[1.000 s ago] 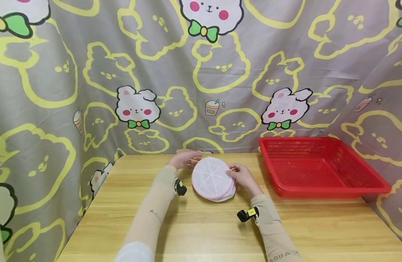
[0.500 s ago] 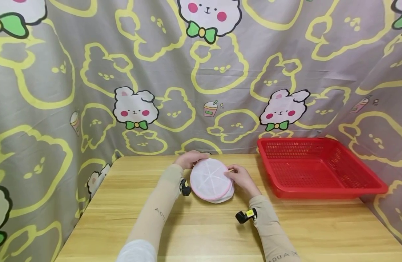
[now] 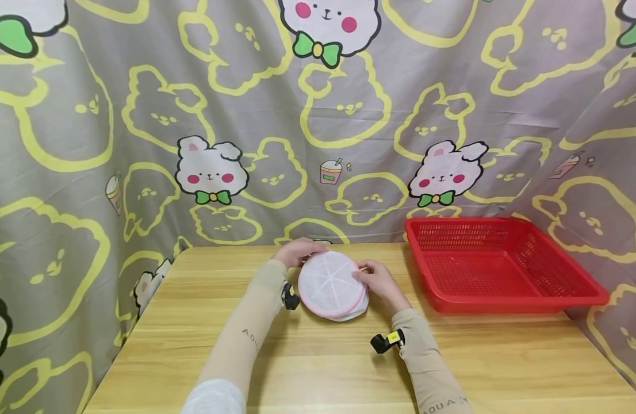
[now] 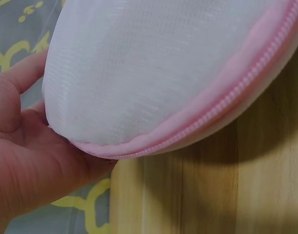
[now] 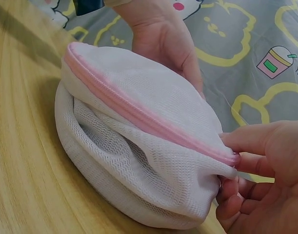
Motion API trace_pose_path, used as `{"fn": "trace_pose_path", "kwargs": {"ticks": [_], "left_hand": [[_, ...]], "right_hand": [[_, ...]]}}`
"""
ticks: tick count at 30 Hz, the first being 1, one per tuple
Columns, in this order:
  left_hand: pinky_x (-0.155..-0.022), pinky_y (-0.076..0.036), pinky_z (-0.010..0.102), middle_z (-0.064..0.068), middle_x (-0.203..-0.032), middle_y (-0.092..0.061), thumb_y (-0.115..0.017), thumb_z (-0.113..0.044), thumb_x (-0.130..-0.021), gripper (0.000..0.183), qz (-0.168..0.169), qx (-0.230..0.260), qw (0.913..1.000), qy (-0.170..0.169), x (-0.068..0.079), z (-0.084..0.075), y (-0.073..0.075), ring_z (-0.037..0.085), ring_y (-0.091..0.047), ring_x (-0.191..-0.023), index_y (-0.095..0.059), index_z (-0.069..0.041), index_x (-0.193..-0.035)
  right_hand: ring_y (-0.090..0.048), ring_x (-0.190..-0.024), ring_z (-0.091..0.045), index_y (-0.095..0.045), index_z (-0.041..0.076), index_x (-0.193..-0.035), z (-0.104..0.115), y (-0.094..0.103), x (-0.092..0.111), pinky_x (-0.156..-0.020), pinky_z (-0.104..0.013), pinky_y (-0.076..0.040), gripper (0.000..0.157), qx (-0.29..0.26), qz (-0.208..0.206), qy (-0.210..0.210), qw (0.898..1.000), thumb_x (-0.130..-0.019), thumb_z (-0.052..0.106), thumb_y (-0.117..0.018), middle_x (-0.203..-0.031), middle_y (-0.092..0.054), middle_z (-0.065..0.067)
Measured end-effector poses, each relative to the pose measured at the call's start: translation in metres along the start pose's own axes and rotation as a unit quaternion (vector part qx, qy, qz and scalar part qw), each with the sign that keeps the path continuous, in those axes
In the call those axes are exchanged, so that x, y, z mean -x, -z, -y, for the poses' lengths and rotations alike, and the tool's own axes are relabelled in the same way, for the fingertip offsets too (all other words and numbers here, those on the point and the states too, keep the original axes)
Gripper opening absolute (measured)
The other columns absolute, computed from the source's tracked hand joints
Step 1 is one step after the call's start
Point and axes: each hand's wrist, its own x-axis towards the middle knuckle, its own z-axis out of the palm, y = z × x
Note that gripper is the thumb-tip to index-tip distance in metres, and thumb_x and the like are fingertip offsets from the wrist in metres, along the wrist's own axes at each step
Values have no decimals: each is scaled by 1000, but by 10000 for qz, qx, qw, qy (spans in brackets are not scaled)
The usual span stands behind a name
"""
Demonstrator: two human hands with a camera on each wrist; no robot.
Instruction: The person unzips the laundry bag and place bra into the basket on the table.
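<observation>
A round white mesh laundry bag [image 3: 330, 286] with a pink zipper rim stands tilted on the wooden table, its top panel facing me. Seams cross that panel like spokes. My left hand [image 3: 299, 252] holds the bag's far left edge; in the left wrist view the palm [image 4: 36, 163] cups the edge and the fingertips are hidden behind the mesh. At the right edge my right hand [image 3: 379, 280] pinches the rim, thumb and fingers at the end of the pink zipper [image 5: 153, 127]. Below the zipper, the bag's soft side [image 5: 134, 165] sags in folds.
A red perforated plastic basket [image 3: 509, 305] stands on the right of the table [image 3: 318, 368]. Behind and at both sides hangs a grey curtain [image 3: 276, 121] with cartoon prints. Small black cameras [image 3: 387, 341] sit on both wrists.
My left hand has come in from the left to the bag's far left edge and taken hold there. The right hand keeps its pinch, and the view has shifted slightly.
</observation>
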Motion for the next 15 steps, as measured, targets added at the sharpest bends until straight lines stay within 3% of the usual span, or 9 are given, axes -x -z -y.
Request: {"fn": "trace_pose_path", "kwargs": {"ticks": [3,10,15], "left_hand": [[-59,-46,25,-4,-65,-58,-66,-28,-79,18,-94,-240,9996,71,2,-2,0,10,-53,-63,-63,-12,-73],[-63,-46,26,-6,-77,-63,-64,-23,-81,24,-329,-405,9985,156,4,-5,-4,10,-56,-69,-64,-13,-103],[-62,-47,26,-7,-74,-62,-64,-22,-81,24,-513,-274,9983,60,4,-5,-2,8,-55,-64,-64,-11,-103]], "right_hand": [[-45,-62,-11,-61,0,-100,1,-1,0,-54,-22,-40,25,9,-17,9,10000,-80,14,-65,-69,-49,-1],[-45,-61,-12,-63,2,-99,-1,-3,1,-53,-21,-39,23,19,-82,-75,9999,-80,13,-65,-67,-47,-1],[-45,-63,-13,-62,2,-98,-1,-2,1,-55,-22,-39,22,-26,-94,-112,9999,-80,14,-64,-67,-47,-1]]}}
